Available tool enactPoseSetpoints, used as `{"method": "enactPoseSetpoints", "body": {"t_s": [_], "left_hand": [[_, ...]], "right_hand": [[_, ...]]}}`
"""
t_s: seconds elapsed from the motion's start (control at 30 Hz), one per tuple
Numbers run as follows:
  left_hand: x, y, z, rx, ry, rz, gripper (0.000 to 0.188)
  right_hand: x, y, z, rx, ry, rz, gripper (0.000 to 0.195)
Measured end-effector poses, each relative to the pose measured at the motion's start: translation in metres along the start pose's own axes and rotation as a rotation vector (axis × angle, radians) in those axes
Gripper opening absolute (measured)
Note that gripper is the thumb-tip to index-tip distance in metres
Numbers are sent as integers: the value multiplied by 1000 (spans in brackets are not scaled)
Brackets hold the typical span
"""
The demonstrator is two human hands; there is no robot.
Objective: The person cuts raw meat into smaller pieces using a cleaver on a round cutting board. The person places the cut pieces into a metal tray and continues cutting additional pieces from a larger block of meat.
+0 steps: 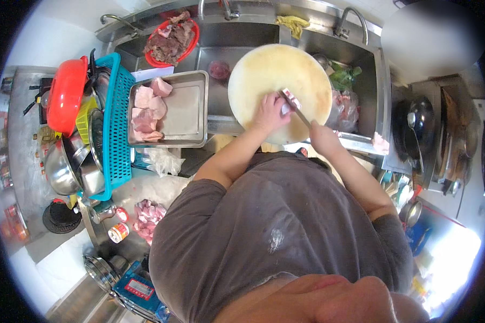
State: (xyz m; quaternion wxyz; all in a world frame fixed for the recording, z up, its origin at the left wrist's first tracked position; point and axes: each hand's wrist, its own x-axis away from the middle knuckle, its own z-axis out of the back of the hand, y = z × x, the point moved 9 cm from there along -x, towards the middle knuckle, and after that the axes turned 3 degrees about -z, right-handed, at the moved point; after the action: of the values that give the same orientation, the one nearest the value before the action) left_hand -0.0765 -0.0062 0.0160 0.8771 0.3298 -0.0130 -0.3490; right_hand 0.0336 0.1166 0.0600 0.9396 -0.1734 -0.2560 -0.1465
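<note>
My left hand [271,112] presses a small piece of pale and red meat [292,98] against a round, cream-coloured cutting board [262,66]. In my right hand [324,138] is the handle of a kitchen knife [300,113]. Its blade lies across the meat, close to my left fingertips, with a bit of meat visible on the far side. How deep the edge sits cannot be seen. The board spans the front rim of a stainless steel sink [237,34]. Left of it, a metal tray [186,107] holds several chunks of raw pink meat [147,105].
A red basket [196,40] of dark meat stands in the sink's left part; bagged meat [344,111] lies right of the board. A piece of meat [380,143] rests on the right rim. A blue dish basket [119,129] stands beyond the tray. Faucets [353,24] line the back.
</note>
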Motion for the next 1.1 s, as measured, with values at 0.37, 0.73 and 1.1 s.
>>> {"method": "enactPoseSetpoints", "body": {"t_s": [0.37, 0.73, 1.1], "left_hand": [[-1, -1, 3, 47, 74, -30, 42], [-1, -6, -4, 21, 58, -1, 45], [22, -25, 11, 150, 174, 230, 47]], "right_hand": [[-28, 14, -26, -102, -5, 39, 24], [-59, 14, -34, -44, 43, 119, 29], [-74, -12, 28, -628, -68, 78, 31]]}}
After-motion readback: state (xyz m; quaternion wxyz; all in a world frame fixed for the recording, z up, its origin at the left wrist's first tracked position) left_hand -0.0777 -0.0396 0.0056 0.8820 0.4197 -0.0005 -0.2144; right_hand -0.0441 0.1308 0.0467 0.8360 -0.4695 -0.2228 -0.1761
